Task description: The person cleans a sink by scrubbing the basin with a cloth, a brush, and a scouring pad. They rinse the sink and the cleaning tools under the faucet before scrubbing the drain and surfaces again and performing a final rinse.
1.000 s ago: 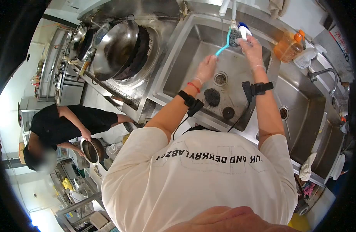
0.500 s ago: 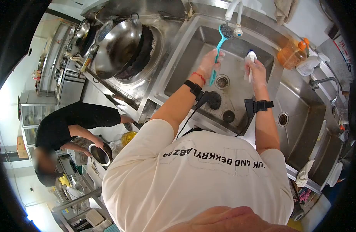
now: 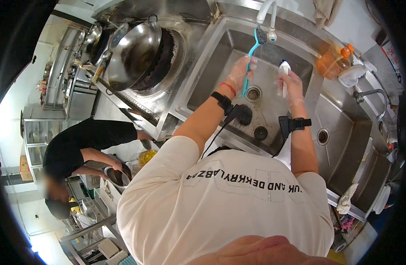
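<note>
My left hand (image 3: 241, 73), in a clear glove, is closed around the turquoise handle of a pot scrubber (image 3: 254, 47). The scrubber's grey steel-wool head points up beside the white faucet (image 3: 272, 33), over the steel sink (image 3: 229, 57). In my gloved right hand (image 3: 293, 84) is a slim white-handled tool (image 3: 285, 67) with a dark blue tip, perhaps a brush; its kind is not clear. Both hands are above the same basin, apart from each other. A dark scouring pad (image 3: 244, 114) and a round black stopper (image 3: 260, 133) lie near the drain (image 3: 253, 93).
A large wok (image 3: 134, 57) sits on the stove at left. Orange liquid fills a bottle (image 3: 333, 64) on the sink's right ledge, beside a white container (image 3: 351, 76). A second basin (image 3: 340, 115) adjoins at right. At far left another person (image 3: 86, 141) bends over a pot (image 3: 117, 176).
The scrubber has turned in my left hand's grip, its head shifting slightly right toward the faucet. My right hand's tool has tilted a little. The other person has leaned lower and tipped the pot.
</note>
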Tool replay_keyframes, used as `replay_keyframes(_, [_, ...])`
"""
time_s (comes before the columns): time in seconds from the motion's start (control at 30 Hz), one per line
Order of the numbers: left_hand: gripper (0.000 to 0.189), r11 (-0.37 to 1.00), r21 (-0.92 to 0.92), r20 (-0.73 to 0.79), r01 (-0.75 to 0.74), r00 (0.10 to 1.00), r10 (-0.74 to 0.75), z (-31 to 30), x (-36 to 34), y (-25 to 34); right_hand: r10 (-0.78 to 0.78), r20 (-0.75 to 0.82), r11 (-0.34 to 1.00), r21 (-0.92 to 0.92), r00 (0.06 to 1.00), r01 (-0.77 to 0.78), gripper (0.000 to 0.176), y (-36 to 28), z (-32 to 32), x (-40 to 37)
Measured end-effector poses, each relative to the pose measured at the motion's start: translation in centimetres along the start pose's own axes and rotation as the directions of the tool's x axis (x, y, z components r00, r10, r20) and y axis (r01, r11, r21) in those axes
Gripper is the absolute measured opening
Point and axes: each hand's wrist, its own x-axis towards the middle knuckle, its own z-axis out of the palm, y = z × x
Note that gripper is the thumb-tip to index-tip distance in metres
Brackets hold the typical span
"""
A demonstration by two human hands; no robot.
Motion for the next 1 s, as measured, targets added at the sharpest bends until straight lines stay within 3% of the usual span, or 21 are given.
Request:
replay_keyframes(0.07, [0.031, 0.997, 0.043, -0.031, -0.063, 0.997, 0.065, -0.2, 0.0, -0.1, -0.005, 0.017, 1.0, -0.03, 1.0, 0.005, 0.024, -0.3, 0.3, 0.2])
replay_keyframes(0.13, [0.03, 0.976, 0.128, -0.051, -0.176, 0.982, 0.184, -0.5, -0.1, -0.4, -0.116, -0.007, 0.983, -0.145, 0.993, 0.114, 0.03, 0.0, 0.8, 0.9])
replay_keyframes(0.23, [0.031, 0.967, 0.238, -0.136, -0.091, 0.983, 0.126, -1.5, -2.1, -0.1, -0.211, 0.048, 0.93, -0.298, 0.976, 0.215, 0.033, -1.7, 2.1, 1.8])
replay_keyframes(0.37, [0.034, 0.964, 0.241, -0.23, -0.108, 0.959, 0.165, -2.5, -4.6, -0.3, -0.229, 0.235, 0.873, -0.38, 0.945, 0.306, 0.033, -3.0, 4.0, 5.6])
replay_keyframes(0.47, [0.036, 0.964, 0.242, -0.253, -0.108, 0.952, 0.171, -4.2, -5.7, -1.0, -0.212, 0.245, 0.933, -0.236, 0.946, 0.27, 0.032, -4.5, 6.0, 7.2])
replay_keyframes(0.5, [0.036, 0.96, 0.256, -0.263, -0.11, 0.948, 0.179, -4.5, -6.3, -1.1, -0.163, 0.264, 0.977, -0.094, 0.951, 0.194, 0.033, -4.6, 6.7, 7.9])
replay_keyframes(0.6, [0.033, 0.956, 0.271, -0.319, -0.114, 0.926, 0.201, -5.4, -7.7, -1.4, -0.138, 0.21, 0.983, -0.087, 0.968, 0.159, 0.033, -4.8, 7.7, 8.8])
replay_keyframes(0.7, [0.031, 0.958, 0.273, -0.353, -0.091, 0.917, 0.188, -5.7, -9.2, -1.1, -0.132, 0.243, 0.982, 0.161, 0.961, 0.094, 0.033, -3.4, 7.7, 10.1])
replay_keyframes(0.8, [0.029, 0.954, 0.293, -0.371, -0.065, 0.912, 0.176, -6.2, -10.3, -1.3, -0.165, 0.213, 0.968, 0.223, 0.963, 0.117, 0.033, -1.6, 7.0, 12.4])
replay_keyframes(0.93, [0.028, 0.905, 0.421, -0.418, 0.057, 0.898, 0.138, -6.3, -11.8, -0.7, -0.192, 0.271, 0.977, 0.145, 0.943, 0.158, 0.033, -3.6, 7.0, 10.7])
replay_keyframes(1.0, [0.037, 0.92, 0.39, -0.4, 0.036, 0.907, 0.134, -8.4, -11.4, -2.4, -0.19, 0.289, 0.98, -0.005, 0.938, 0.2, 0.034, -3.9, 7.4, 10.0])
